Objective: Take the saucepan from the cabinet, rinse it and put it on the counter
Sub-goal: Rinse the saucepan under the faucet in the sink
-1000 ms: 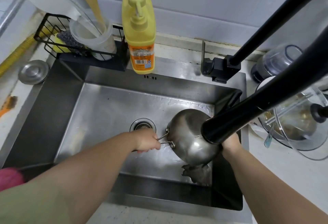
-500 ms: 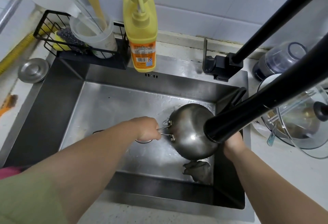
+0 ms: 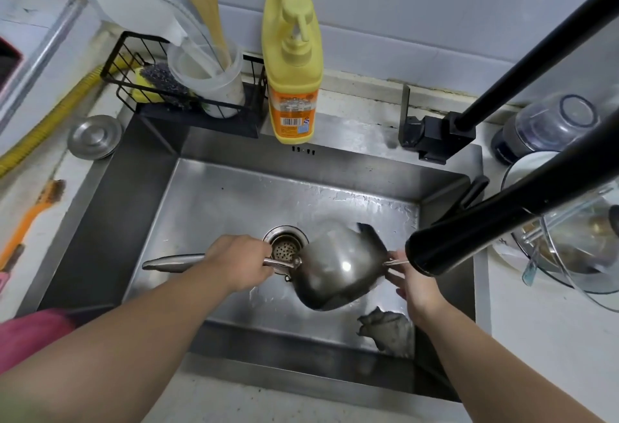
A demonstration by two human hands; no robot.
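A steel saucepan (image 3: 338, 272) hangs tilted over the sink (image 3: 234, 201), its rounded underside turned up toward me. My left hand (image 3: 237, 262) grips its long handle (image 3: 174, 261) close to the bowl, and the handle's end sticks out to the left. My right hand (image 3: 415, 285) is at the pan's right rim with fingers spread, fingertips touching or nearly touching the edge. The black faucet head (image 3: 469, 238) partly covers that hand. The pan's inside is hidden. The drain strainer (image 3: 284, 243) lies just behind the pan's handle joint.
A grey rag (image 3: 385, 325) lies in the sink's near right corner. A yellow soap bottle (image 3: 293, 64) and a black rack (image 3: 150, 87) with utensils stand behind the sink. On the right counter are a glass lid (image 3: 576, 248) and dishes; on the left, a steel lid (image 3: 95, 136).
The saucepan has shifted left, away from under the faucet head and toward the drain. My right hand has come out from behind the faucet head and its fingers have spread.
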